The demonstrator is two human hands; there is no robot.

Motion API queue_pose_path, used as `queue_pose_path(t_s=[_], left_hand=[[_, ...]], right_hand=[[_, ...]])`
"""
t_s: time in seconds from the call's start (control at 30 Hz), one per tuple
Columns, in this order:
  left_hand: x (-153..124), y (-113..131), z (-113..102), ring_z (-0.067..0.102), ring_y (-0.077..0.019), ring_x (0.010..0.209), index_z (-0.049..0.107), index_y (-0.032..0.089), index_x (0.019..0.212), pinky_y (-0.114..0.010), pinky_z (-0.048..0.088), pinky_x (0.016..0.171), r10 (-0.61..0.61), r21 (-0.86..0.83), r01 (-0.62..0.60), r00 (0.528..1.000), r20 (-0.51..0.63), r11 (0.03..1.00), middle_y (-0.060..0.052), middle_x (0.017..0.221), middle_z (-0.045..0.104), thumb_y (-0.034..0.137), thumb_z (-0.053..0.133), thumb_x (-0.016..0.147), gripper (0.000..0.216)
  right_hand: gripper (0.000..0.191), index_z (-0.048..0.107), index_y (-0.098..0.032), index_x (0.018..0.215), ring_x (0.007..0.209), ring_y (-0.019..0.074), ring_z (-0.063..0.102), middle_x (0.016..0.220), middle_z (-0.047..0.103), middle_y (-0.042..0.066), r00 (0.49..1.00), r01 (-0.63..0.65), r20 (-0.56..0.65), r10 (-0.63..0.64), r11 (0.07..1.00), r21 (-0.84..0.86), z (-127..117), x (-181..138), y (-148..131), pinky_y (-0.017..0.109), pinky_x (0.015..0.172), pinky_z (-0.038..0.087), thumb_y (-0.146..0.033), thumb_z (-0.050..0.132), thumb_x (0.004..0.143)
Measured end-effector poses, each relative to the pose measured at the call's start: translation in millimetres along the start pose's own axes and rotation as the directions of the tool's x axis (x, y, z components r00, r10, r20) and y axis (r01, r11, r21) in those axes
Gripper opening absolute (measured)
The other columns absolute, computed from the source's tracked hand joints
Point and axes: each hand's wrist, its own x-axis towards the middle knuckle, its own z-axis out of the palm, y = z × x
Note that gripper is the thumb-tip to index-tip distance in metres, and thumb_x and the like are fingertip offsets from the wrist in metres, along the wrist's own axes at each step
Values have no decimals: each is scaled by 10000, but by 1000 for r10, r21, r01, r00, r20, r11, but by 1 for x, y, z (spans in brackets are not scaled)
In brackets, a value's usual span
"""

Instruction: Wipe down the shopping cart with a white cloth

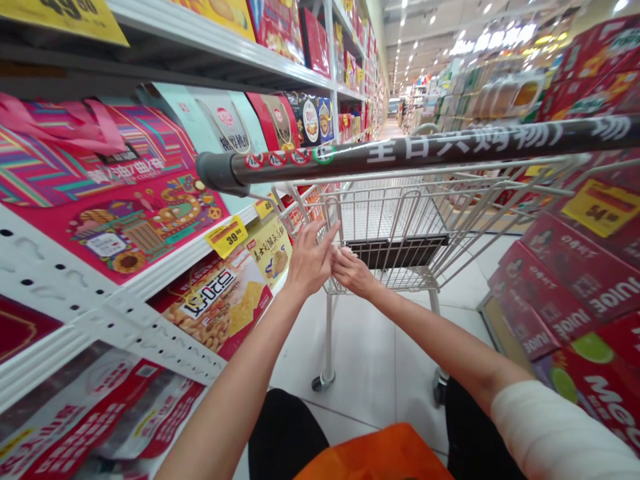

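Reaching with both hands to the near lower edge of a shopping cart (400, 207) in a shop aisle.
Spreading the left hand (307, 260) wide, fingers straight and fanned, gripping nothing, fingertips laid across the right hand (353, 270). Hiding the right hand's fingers behind the left, so cannot tell how far open or whether holding anything. Touching or nearly touching the wire basket's bottom corner, below the dark handle bar (425, 148) crossing the top of the view. Standing on the pale tiled floor (380, 360), between a shelf (150, 283) of snack boxes (220, 303) with a yellow price tag (227, 237) on the left and stacked red juice cartons (565, 287) on the right.
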Motion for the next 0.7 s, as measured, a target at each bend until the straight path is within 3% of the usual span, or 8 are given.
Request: queue_pose_path(t_s=[0.07, 0.13, 0.23, 0.33, 0.47, 0.7], left_hand=[[14, 8, -4, 359, -273, 1399, 457, 256, 1456, -490, 277, 1167, -15, -32, 15, 1000, -3, 999, -123, 1413, 459, 240, 382, 954, 507], [25, 16, -7, 412, -277, 1348, 453, 252, 1459, -490, 329, 1128, -54, -39, 54, 998, -13, 998, -136, 1383, 462, 244, 376, 958, 507], [32, 24, -14, 457, -288, 1293, 469, 268, 1443, -504, 369, 1073, -88, 52, 94, 989, -118, 994, -144, 1379, 466, 268, 385, 961, 490], [34, 27, -19, 394, -290, 1371, 469, 315, 1431, -530, 296, 1116, -35, 150, 65, 981, -192, 987, -112, 1424, 473, 264, 393, 959, 481], [38, 25, -15, 323, -273, 1442, 475, 336, 1406, -520, 261, 1141, 8, 162, 17, 989, -149, 987, -69, 1497, 441, 232, 420, 934, 486], [38, 26, -6, 300, -329, 1438, 412, 332, 1455, -572, 258, 1104, -100, 69, 108, 988, -116, 992, -80, 1562, 324, 192, 454, 899, 575]], right_hand=[[285, 658, -133, 1155, 1426, 248, 420, 1285, 659, 135, 996, -68, -56, 68, 998, -9, -1, 7, 1, 517, 1218, 359, -100, 442, 972], [278, 675, -150, 1113, 1400, 238, 458, 1221, 694, 108, 993, -103, -67, 101, 994, -37, 1, 5, 0, 524, 1217, 363, -104, 438, 974], [281, 684, -138, 1080, 1344, 226, 523, 1172, 716, 106, 999, -48, -3, 48, 998, -45, 4, -9, -4, 508, 1178, 421, -78, 434, 967], [300, 667, -130, 1144, 1395, 249, 465, 1283, 665, 136, 999, -33, 25, 34, 999, -20, 3, -20, -8, 523, 1163, 424, -71, 436, 963], [334, 629, -139, 1236, 1457, 252, 368, 1336, 636, 132, 994, -107, -14, 107, 994, -9, 6, -22, -6, 537, 1185, 379, -96, 420, 978], [321, 636, -92, 1213, 1374, 237, 491, 1295, 654, 167, 988, -40, 152, 34, 998, 38, 14, -33, -3, 484, 1118, 470, -76, 435, 962]])
